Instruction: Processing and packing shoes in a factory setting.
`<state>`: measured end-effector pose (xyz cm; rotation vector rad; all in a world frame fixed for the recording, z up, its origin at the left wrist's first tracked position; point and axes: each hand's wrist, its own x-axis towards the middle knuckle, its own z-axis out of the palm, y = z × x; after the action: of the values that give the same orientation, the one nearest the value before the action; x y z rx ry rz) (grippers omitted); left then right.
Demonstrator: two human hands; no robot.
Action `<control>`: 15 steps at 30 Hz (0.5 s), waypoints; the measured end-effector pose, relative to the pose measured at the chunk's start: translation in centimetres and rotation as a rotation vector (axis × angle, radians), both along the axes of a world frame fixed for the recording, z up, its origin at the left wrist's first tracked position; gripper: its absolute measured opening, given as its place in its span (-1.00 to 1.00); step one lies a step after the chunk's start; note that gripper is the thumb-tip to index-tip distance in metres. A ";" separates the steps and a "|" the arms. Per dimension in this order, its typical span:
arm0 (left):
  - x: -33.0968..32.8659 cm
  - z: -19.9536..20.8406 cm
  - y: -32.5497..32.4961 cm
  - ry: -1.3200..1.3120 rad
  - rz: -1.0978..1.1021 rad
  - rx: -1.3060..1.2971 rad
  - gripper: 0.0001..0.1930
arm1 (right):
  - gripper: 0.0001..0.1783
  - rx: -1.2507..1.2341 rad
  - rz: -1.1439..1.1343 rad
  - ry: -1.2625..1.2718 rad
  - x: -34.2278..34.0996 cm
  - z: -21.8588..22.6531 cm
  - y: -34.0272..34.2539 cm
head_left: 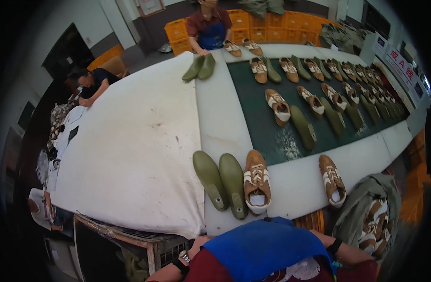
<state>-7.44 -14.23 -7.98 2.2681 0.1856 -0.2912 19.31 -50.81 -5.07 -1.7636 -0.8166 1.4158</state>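
Sneaker with tan-brown upper, cream side stripes, crisscrossed laces and a whitish insole stands upright near the close edge of the white surface, its toe pointing away from the wearer. Just to its left lie two olive-green shoe lasts, smooth and faintly glossy, each with a small round hole toward the heel end. A similar sneaker sits apart to the right. The left hand and right hand are mostly hidden by the blue apron; I cannot tell whether either grip is spread, pressed together or pinching anything. Beyond, more shoes stand in rows on a dark green panel.
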 end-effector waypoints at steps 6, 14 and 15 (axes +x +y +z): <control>3.5 3.7 0.3 0.029 -0.254 0.247 -0.83 | -0.63 -0.099 0.254 0.122 1.9 -1.3 -0.2; 5.5 8.7 3.1 0.112 -0.234 -0.002 -0.65 | -0.68 -0.144 0.447 -0.379 6.4 3.4 6.2; 6.5 10.0 3.5 0.111 -0.179 0.286 -0.59 | -0.69 -0.139 0.365 -0.427 6.8 4.2 7.2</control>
<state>-0.91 -10.77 2.06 2.5586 0.0854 -0.5131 26.07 -43.64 -0.86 -2.1444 -1.3483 1.3598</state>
